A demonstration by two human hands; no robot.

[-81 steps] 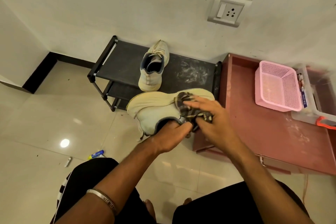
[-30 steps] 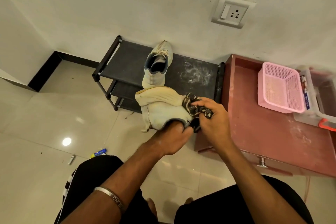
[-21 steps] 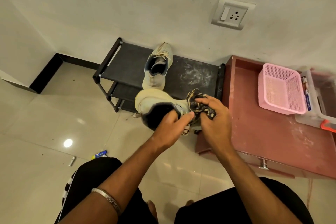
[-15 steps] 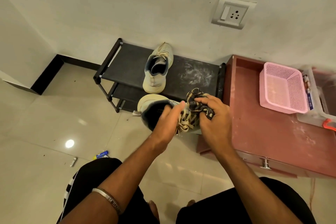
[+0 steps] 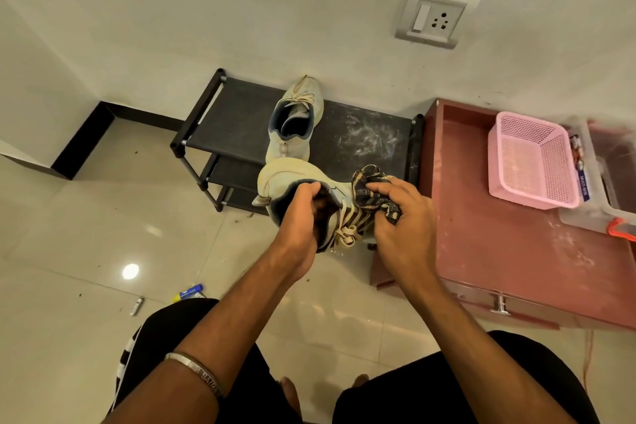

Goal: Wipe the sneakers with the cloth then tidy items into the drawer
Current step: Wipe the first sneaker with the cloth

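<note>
1. So, nearest the camera: black shorts, both forearms reaching out, a metal bangle [image 5: 196,369] on the left wrist. Some small bits lie on the floor tiles off to the left.
2. Left hand [image 5: 300,217] has its fingers curled into the collar of the held sneaker [image 5: 292,175], thumb outside, so it's gripping the shoe by its opening. Shoe is up in the air in front of the rack, laces [image 5: 347,227] dangling on the near side.
3. Right hand [image 5: 402,220] has its fingers bunched on the cloth [image 5: 373,196], pressing it against the shoe by the laces. Wiping looks mid-way to me; nothing tidied yet.
4. Tips for this bit, just my take: keep the left grip firm so the shoe doesn't twist, use short strokes, and refold the cloth when a patch gets grubby. Work around the eyelets without snagging the laces, then rotate the shoe to reach the sole edge.
5. Further back, the other sneaker [image 5: 294,127] sits on the black rack [image 5: 361,138], toe to the wall. Dusty smears on the rack top beside it.
6. Right of that is the red cabinet [image 5: 499,251] with a drawer handle [image 5: 499,303] at its front edge; drawer looks closed. A pink basket [image 5: 533,162] and a clear box [image 5: 599,189] sit on top.
</note>
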